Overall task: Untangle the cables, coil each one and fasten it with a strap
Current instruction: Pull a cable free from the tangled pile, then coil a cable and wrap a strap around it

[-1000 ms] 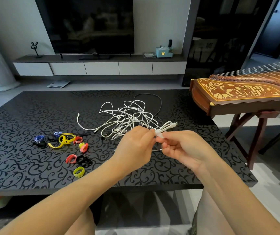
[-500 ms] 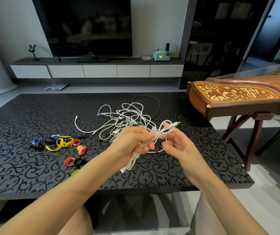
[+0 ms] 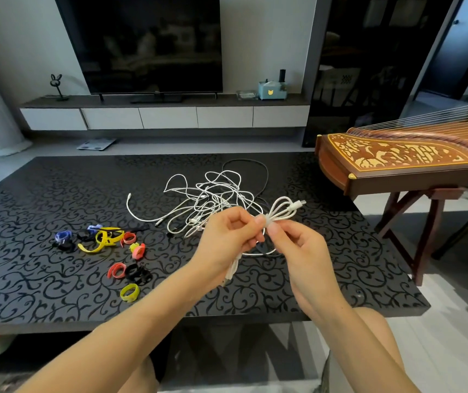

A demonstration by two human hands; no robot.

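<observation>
Your left hand (image 3: pixel 227 239) grips the coil (image 3: pixel 274 216) of white cable above the desk's (image 3: pixel 28 279) near edge, with its tail hanging below your palm. Your right hand (image 3: pixel 298 245) pinches the coil at its middle, fingertips touching the left's. The tangle (image 3: pixel 213 198) lies just behind, and the straps (image 3: pixel 104 239) lie well to the left.

Home living rm: big TV (image 3: pixel 145 43) over low cabinet (image 3: pixel 167 117), zither (image 3: pixel 408 157) beside coffee table (image 3: pixel 43 199).

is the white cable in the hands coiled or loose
Coiled: the white cable is bunched into loops, pinched between the left hand and right hand. Strap: cannot tell.
</observation>
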